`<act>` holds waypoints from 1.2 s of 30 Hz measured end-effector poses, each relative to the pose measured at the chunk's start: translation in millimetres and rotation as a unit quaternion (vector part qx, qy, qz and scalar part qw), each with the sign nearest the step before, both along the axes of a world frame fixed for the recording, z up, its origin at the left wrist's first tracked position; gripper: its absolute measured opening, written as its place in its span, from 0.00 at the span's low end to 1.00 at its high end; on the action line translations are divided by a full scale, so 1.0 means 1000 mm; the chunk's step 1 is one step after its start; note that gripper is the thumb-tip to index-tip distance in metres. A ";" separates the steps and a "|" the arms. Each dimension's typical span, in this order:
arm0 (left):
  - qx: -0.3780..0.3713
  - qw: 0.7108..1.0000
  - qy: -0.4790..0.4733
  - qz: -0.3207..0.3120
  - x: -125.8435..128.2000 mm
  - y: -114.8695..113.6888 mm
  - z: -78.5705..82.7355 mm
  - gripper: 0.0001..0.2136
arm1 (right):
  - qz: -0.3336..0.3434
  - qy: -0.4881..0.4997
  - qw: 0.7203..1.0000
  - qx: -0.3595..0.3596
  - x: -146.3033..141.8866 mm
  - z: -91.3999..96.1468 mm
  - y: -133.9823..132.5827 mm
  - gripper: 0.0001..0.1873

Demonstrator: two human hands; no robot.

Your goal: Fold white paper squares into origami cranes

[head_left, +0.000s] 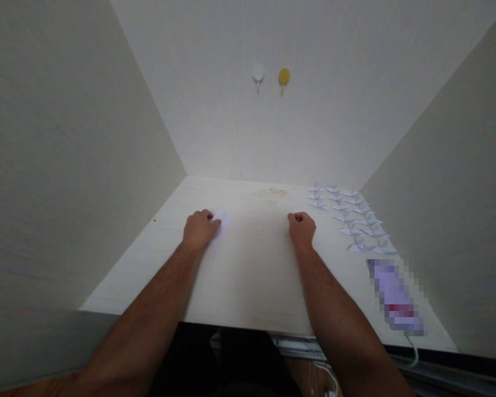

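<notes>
left hand [198,229] curled shut, pinning white paper [224,223] on desk [252,275], left of centre | right hand [301,229] fisted, apart, apparently empty | paper looks light, thin, crease-prone: pinch its free right edge | paper cranes [355,220] far right

The desk [252,275] is pale wood-grain board, matt and smooth. At 11 o'clock, by the left hand [199,229], the sheet [224,224] is thin white paper. The cranes [351,218] at 2 o'clock are crisp folded paper. The walls [66,138] look matt and faintly ribbed. The hooks [258,72] at 12 o'clock seem to be smooth plastic.
</notes>
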State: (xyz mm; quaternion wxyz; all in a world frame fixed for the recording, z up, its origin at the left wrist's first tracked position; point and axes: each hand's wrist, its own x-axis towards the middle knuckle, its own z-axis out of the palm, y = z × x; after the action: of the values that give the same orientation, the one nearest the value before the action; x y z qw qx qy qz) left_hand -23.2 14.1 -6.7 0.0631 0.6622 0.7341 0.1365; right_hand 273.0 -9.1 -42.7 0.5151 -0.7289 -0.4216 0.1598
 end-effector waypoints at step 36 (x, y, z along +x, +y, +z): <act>-0.156 0.612 -0.769 -0.100 0.112 -0.008 -0.015 0.15 | 0.261 0.154 0.953 -0.001 -0.025 0.011 -0.007 0.13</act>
State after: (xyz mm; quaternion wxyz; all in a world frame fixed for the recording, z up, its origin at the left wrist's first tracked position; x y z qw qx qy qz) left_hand 88.8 5.7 -21.3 0.7200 0.3643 0.3558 0.4715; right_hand 247.9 -16.6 -32.1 0.5129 -0.5606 -0.5129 0.3994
